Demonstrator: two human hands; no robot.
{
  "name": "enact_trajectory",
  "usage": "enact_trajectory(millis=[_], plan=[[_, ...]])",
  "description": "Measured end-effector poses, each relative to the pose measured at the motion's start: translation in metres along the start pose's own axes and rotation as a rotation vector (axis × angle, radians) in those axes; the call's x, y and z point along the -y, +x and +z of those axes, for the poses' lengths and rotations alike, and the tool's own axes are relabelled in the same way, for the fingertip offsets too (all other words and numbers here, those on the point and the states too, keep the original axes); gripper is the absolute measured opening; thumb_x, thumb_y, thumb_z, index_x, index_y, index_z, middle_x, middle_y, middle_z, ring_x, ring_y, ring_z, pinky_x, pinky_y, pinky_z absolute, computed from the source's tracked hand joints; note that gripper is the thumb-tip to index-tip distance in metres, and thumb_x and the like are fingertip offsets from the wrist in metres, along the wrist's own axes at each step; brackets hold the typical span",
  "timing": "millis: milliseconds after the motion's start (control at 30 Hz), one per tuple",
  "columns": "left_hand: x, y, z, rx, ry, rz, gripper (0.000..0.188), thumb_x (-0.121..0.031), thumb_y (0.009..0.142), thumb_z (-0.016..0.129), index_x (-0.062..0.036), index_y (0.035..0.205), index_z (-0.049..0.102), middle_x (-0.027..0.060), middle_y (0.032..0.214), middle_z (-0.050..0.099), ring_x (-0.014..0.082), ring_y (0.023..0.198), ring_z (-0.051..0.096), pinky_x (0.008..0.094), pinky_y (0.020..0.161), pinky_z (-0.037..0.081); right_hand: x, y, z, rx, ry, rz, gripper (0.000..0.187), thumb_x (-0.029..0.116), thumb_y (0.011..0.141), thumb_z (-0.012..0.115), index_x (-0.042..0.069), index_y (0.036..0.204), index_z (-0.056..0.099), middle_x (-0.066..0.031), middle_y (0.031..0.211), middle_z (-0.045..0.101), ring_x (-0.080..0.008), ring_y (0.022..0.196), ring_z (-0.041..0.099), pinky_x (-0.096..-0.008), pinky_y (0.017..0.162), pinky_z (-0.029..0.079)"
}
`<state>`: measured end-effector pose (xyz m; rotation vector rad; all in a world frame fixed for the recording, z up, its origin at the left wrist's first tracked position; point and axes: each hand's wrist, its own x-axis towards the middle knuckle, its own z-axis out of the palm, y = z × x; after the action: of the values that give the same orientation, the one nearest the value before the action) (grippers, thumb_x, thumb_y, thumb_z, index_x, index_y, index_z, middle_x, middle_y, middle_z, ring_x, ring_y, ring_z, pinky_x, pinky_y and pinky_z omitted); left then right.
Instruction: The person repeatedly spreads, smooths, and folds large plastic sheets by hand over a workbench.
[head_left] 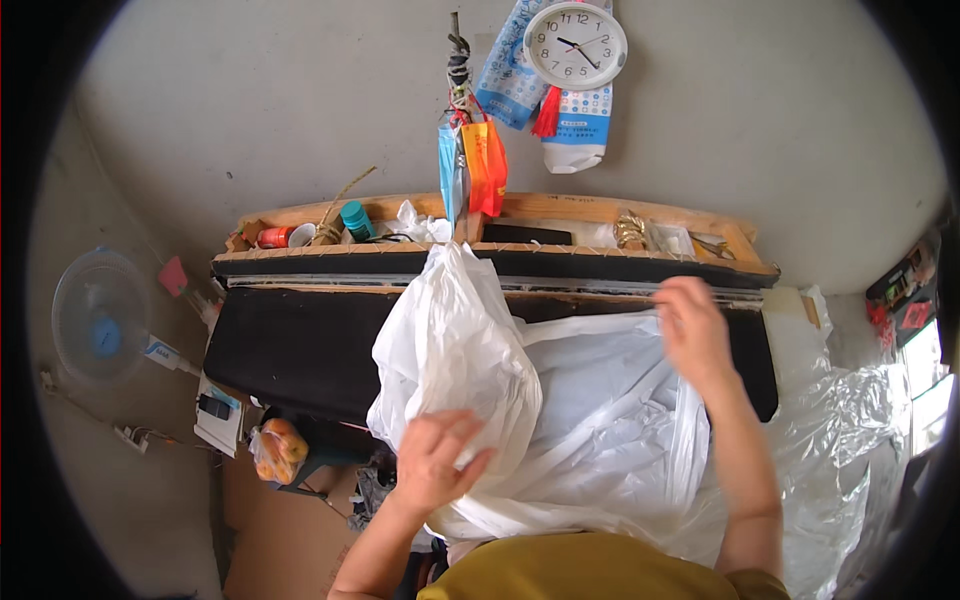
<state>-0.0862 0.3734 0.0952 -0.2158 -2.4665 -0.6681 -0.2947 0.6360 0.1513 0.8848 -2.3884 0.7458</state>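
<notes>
- White plastic bag [455, 345]: its narrow, gathered top is located at the middle of the wooden tray's [560, 208] front edge; the bag is draped down over the black-covered board [295, 340].
- Translucent white plastic sheeting [610, 410]: spread in creases just right of the bag, toward the wearer's body.
- Left hand [437, 460]: held at the lower part of the bag; fingers loosely bent, thumb spread away, hand about half open. Nothing is seen gripped; contact with the film cannot be confirmed.
- Right hand [692, 335]: raised by the upper right corner of the sheeting, fingers bent. Outline is blurred; whether any film is pinched cannot be told.
- In the tray: a teal-capped container [356, 220], a red cylinder [273, 238] and a gold-coloured coil [630, 231] are kept.
- Above, a round white clock [575, 45] is mounted on the wall.
- At left, orange fruit [278, 450] is bagged in clear plastic near a fan [100, 312].
- At right, shiny clear film [835, 470] is heaped.
</notes>
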Motion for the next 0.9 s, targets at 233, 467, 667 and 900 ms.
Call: enact_trajectory(millis=[233,467,667,900], plan=[[0.032,0.011,0.011,-0.243,-0.232,-0.587,0.012,-0.007,0.083,0.061,-0.0011,0.093,0.058,0.0041,0.071,0.054,0.0112,0.061,0.047,0.0244,0.056,0.038,0.109,-0.006,0.106,0.446,0.811,0.289,0.039,0.022,0.077,0.066,-0.004,0.104,0.056,-0.012,0.108,0.059,-0.0214,0.082,0.061,-0.0269,0.069,0.047],[0.034,-0.027,-0.012,-0.37,-0.396,-0.646,0.007,0.0,0.085,0.05,0.0009,0.09,0.056,0.0017,0.061,0.048,0.0052,0.056,0.04,0.0208,0.051,0.034,0.07,-0.035,0.088,0.576,0.491,0.203,0.019,0.019,0.078,0.062,0.012,0.096,0.063,-0.0065,0.102,0.06,-0.0232,0.081,0.059,-0.0325,0.07,0.047],[0.017,-0.041,-0.02,-0.256,-0.277,-0.303,0.017,0.009,0.073,0.051,0.0007,0.087,0.055,0.0067,0.063,0.049,0.0131,0.054,0.045,0.0235,0.05,0.035,0.09,-0.017,0.1,0.449,1.278,0.509,0.027,0.019,0.084,0.058,0.003,0.106,0.054,0.0015,0.085,0.054,-0.0121,0.078,0.055,-0.027,0.064,0.046],[0.033,-0.09,-0.032,-0.185,0.115,-0.569,0.019,0.004,0.072,0.054,-0.0019,0.09,0.055,0.0133,0.086,0.057,0.0274,0.081,0.056,0.033,0.07,0.043,0.13,-0.03,0.095,0.721,1.444,0.613,0.013,0.015,0.082,0.064,0.003,0.087,0.065,0.0042,0.067,0.056,-0.0022,0.057,0.048,-0.0189,0.049,0.037]])
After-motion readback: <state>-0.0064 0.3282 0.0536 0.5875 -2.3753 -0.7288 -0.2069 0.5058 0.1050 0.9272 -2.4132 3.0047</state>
